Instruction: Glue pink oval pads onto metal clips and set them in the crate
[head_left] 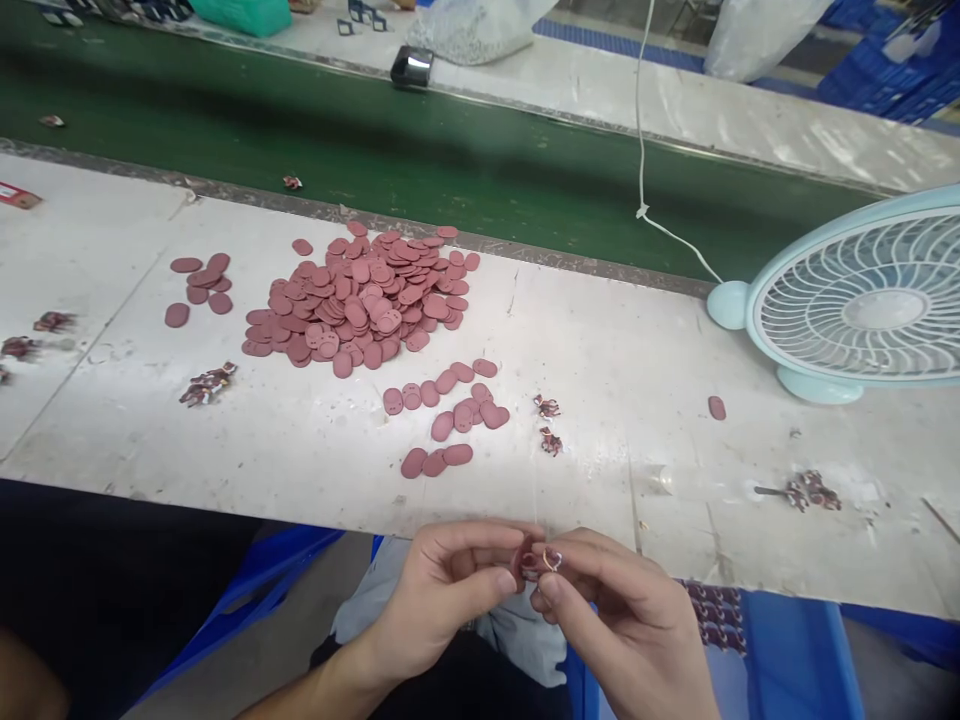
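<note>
My left hand [431,605] pinches a maroon oval disc [519,562] between thumb and fingers, at the table's front edge. Against it, my right hand [634,615] grips a small brown-and-white figurine [551,560]; the two pieces appear to touch, though fingers cover much of both. Just beyond the hands lie short rows of loose discs [435,461]. A big heap of the same oval discs [360,300] spreads farther back. Two small figurines [550,440] lie right of the rows, and a cluster of figurines [208,384] rests to the left.
A light blue fan [885,308] stands at right, its white cord [641,150] crossing the green belt [510,160]. More figurines [811,491] lie at the right front. Below the edge is a blue bin [802,655] with rows of brown pieces [718,615]. A dark-clothed person [90,590] is at left.
</note>
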